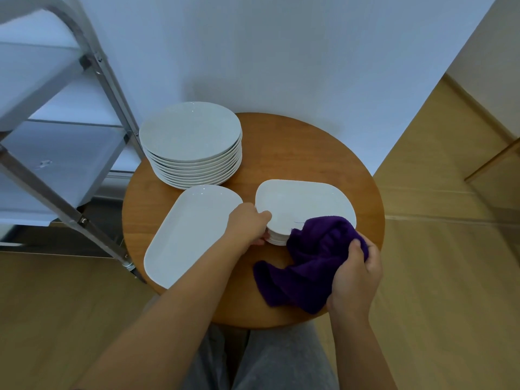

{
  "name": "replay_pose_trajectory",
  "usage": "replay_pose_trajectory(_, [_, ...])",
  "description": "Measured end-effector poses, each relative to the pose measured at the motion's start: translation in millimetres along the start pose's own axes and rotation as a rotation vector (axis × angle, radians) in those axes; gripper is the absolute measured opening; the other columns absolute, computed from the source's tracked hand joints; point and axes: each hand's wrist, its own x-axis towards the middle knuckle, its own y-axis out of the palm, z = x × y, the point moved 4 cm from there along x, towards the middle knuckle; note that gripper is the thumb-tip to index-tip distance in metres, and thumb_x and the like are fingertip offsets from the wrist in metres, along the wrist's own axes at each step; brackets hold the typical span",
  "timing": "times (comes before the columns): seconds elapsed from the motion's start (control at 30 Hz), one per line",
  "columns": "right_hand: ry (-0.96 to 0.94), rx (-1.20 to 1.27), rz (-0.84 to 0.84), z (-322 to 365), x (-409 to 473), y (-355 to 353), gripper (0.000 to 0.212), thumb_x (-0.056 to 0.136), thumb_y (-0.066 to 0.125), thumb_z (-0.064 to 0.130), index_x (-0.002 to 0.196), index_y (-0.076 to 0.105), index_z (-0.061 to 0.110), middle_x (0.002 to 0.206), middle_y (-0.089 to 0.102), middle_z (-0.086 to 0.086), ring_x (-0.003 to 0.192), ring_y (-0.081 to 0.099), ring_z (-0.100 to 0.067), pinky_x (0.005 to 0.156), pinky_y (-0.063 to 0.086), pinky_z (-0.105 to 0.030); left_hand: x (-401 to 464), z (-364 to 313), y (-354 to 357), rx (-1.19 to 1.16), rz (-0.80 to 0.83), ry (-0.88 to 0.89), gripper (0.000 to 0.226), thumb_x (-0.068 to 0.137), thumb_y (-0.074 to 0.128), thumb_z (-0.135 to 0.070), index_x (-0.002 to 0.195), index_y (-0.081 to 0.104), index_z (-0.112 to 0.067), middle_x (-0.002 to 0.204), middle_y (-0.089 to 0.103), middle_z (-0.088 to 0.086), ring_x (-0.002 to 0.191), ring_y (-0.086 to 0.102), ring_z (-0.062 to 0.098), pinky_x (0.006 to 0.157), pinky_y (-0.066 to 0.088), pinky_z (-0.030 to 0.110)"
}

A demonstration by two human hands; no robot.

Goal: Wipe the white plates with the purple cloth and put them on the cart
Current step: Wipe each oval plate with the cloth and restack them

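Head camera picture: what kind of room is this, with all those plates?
Probably a dining or restaurant service corner, though that is a guess. A tall stack of round white plates sits on a small round wooden table, with a metal cart beside it, plain walls and a wooden floor.

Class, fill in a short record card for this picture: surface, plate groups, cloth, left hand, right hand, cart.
surface: round wooden table
round plates: tall stack of round plates at the table's back left
oblong plate: single oblong plate at front left
rounded plates: low stack of rounded plates at right
cloth: purple cloth, bunched, partly over the low stack's near edge
left hand: left hand grips the low stack's left edge
right hand: right hand holds the cloth
cart: metal cart left of the table, no plates visible on it
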Motion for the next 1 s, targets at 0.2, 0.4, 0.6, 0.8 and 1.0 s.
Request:
replay_pose_trajectory(0.2, [0.06, 0.056, -0.002, 4.4, 2.0, -3.0, 0.016, 0.098, 0.044, 0.025, 0.103, 0.055, 0.035, 0.104, 0.06, 0.008, 0.095, 0.057, -0.012, 0.072, 0.049, -0.028, -0.3, -3.5, 2.6, -0.445, 0.073, -0.127, 0.043, 0.08, 0.056, 0.003, 0.119, 0.042, -0.01, 0.107, 0.047, 0.01, 0.099, 0.053, 0.028, 0.068, 0.059, 0.034])
replay_pose_trajectory(0.4, [0.46, 0.404, 0.115, 3.0, 0.6, 2.8, 0.023, 0.088, 0.06, 0.032, 0.109, 0.061, 0.021, 0.096, 0.072, -0.003, 0.096, 0.063, -0.026, 0.083, 0.052, -0.042, -5.6, -14.2, 10.3, -0.393, 0.058, -0.144, 0.044, 0.101, 0.031, -0.04, 0.136, 0.039, -0.015, 0.129, 0.051, 0.008, 0.113, 0.052, 0.027, 0.082, 0.053, 0.037])
replay_pose_trajectory(0.6, [0.425, 0.548, 0.11, 32.9, 5.6, 0.8, 0.006, 0.091, 0.057, 0.024, 0.095, 0.06, 0.022, 0.078, 0.073, 0.002, 0.081, 0.064, -0.02, 0.062, 0.051, -0.034, -14.8, -8.5, -1.8, -0.51, -0.008, -0.057, 0.05, 0.098, 0.028, -0.05, 0.133, 0.046, -0.02, 0.127, 0.058, 0.004, 0.112, 0.056, 0.024, 0.088, 0.052, 0.037])
replay_pose_trajectory(0.8, [-0.108, -0.202, 0.138, 68.4, 15.7, 16.1, 0.054, 0.098, 0.042, 0.037, 0.147, 0.02, 0.031, 0.142, 0.044, 0.009, 0.131, 0.041, -0.022, 0.107, 0.035, -0.045, -50.2, -2.0, -23.6, -0.699, -0.04, 0.028, 0.038, 0.099, 0.031, -0.046, 0.123, 0.051, -0.026, 0.115, 0.06, -0.002, 0.103, 0.057, 0.018, 0.08, 0.046, 0.031])
replay_pose_trajectory(1.0, [-0.476, -1.346, 0.459, 50.5, 12.2, 65.0, 0.072, 0.098, 0.03, 0.045, 0.149, -0.012, 0.018, 0.158, -0.015, 0.002, 0.145, -0.013, -0.019, 0.113, -0.007, -0.051, -75.2, 17.0, -29.5, -0.654, -0.064, 0.035, 0.043, 0.096, 0.031, -0.051, 0.133, 0.043, -0.03, 0.125, 0.054, -0.003, 0.113, 0.052, 0.02, 0.096, 0.044, 0.037])
